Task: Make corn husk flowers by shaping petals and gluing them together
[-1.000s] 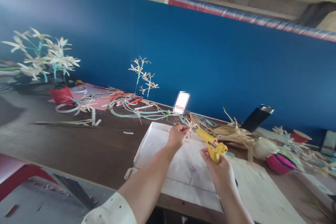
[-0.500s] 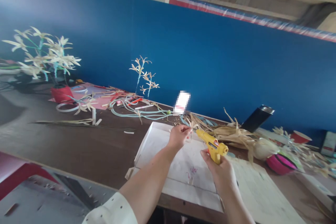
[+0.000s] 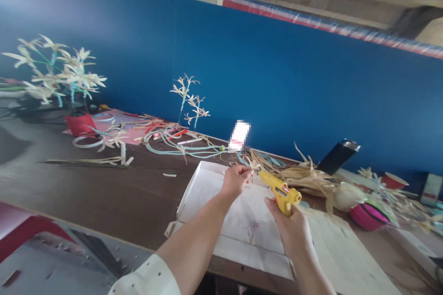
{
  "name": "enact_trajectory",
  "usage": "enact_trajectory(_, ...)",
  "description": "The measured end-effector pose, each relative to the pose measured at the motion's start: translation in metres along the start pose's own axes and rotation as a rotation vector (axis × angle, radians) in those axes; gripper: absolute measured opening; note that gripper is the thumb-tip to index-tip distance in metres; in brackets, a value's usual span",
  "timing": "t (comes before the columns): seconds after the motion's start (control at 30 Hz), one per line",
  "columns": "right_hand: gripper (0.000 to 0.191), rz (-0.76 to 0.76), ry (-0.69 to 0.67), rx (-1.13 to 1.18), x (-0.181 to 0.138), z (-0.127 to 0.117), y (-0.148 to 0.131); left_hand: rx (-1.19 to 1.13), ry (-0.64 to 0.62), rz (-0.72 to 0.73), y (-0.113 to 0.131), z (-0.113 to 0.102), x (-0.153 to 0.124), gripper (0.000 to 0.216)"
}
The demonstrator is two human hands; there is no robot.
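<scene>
Your left hand [image 3: 237, 180], pinching a pale, spiky papery flower [image 3: 255, 164] over the white cardboard tray [image 3: 258, 207], has edged nearer the yellow plastic glue gun [image 3: 278, 187] your right hand [image 3: 293, 222] grips, seemingly aligning both.

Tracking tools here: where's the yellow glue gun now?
Right of centre in the head view, the yellow glue gun is in the right hand, by the far-right corner of the white tray, nozzle toward the left hand.

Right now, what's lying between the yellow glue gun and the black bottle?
Dry husks lie between the yellow glue gun and the black bottle, in the head view.
</scene>
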State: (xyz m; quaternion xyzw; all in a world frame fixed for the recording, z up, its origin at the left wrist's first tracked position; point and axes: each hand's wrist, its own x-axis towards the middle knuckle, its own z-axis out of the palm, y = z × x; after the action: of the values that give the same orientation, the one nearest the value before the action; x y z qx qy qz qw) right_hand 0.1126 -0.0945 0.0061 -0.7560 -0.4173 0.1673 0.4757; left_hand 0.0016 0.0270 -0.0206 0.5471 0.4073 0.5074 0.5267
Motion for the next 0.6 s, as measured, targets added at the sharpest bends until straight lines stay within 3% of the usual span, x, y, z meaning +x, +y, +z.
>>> enact_trajectory(0.6, 0.041, -0.019, 0.0, -0.048, 0.0029, -0.0023, 0.0059, -0.005, -0.031, 0.03, -0.003, -0.0006, 0.0013, 0.024)
